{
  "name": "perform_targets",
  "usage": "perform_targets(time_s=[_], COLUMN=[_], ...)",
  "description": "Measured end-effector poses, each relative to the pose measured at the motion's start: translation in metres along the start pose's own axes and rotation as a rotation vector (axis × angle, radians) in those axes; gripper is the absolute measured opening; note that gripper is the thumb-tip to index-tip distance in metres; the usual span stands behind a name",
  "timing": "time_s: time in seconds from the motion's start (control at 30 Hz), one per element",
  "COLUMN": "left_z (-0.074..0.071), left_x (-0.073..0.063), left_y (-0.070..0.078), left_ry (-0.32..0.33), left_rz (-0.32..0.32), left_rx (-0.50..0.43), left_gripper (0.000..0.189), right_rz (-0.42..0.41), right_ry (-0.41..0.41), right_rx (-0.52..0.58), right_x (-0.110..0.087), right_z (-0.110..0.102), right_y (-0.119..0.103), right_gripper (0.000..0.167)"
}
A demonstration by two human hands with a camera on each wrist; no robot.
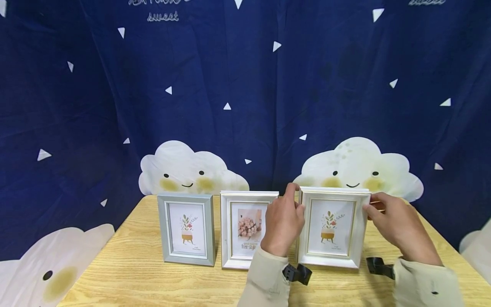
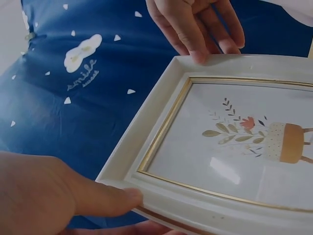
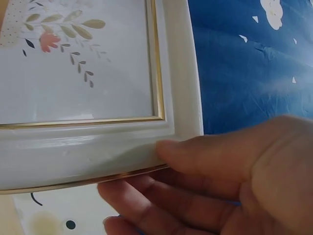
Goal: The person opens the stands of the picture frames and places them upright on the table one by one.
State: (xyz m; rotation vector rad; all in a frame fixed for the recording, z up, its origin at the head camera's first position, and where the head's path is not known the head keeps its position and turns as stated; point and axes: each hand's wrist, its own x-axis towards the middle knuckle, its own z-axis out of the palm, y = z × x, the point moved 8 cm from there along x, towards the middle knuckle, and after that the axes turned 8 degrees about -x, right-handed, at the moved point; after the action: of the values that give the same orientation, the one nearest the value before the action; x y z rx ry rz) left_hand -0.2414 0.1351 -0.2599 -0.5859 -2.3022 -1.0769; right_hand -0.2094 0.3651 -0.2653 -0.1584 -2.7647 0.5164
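Observation:
A white picture frame (image 1: 333, 264) with a gold inner edge and a potted-plant print stands upright at the right of the row. My left hand (image 1: 283, 221) grips its left side, the thumb (image 2: 115, 198) lying on the front face and the fingers behind. On the opposite side my right hand (image 1: 399, 224) pinches the edge near the top corner, its thumb (image 3: 195, 156) on the front and fingers at the back. Left of it stands another white frame (image 1: 227, 230) with a pink flower print, partly hidden by my left hand.
A grey-blue picture frame (image 1: 207, 230) with a plant print stands at the left end of the row. All stand on a light wooden table (image 1: 184, 285). Behind the table hangs a dark blue curtain (image 1: 238, 76) with white triangles and smiling clouds.

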Motion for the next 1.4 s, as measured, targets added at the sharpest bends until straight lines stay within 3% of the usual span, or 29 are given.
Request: perform_targets(time_s=[0.4, 0.73, 0.97, 1.13, 1.4], left_z=[-0.011, -0.016, -0.019, -0.021, -0.027], left_x=[0.004, 0.007, 0.008, 0.008, 0.006], left_y=[0.009, 0.012, 0.012, 0.013, 0.016], left_ry=[0.052, 0.123, 0.158, 0.182, 0.229], left_rz=[0.059, 0.104, 0.093, 0.094, 0.085], left_rx=[-0.117, -0.245, -0.241, -0.237, -0.291], left_gripper=[0.039, 0.04, 0.042, 0.044, 0.045], right_rz=[0.082, 0.103, 0.109, 0.124, 0.037], right_ry=[0.107, 0.243, 0.246, 0.239, 0.13], right_rx=[0.037, 0.104, 0.13, 0.213, 0.4], right_x=[-0.005, -0.01, -0.011, -0.011, -0.006], right_z=[-0.016, -0.03, -0.03, -0.026, -0.01], right_y=[-0.005, -0.009, -0.011, -0.012, -0.023], right_gripper=[0.048, 0.046, 0.047, 0.05, 0.057])
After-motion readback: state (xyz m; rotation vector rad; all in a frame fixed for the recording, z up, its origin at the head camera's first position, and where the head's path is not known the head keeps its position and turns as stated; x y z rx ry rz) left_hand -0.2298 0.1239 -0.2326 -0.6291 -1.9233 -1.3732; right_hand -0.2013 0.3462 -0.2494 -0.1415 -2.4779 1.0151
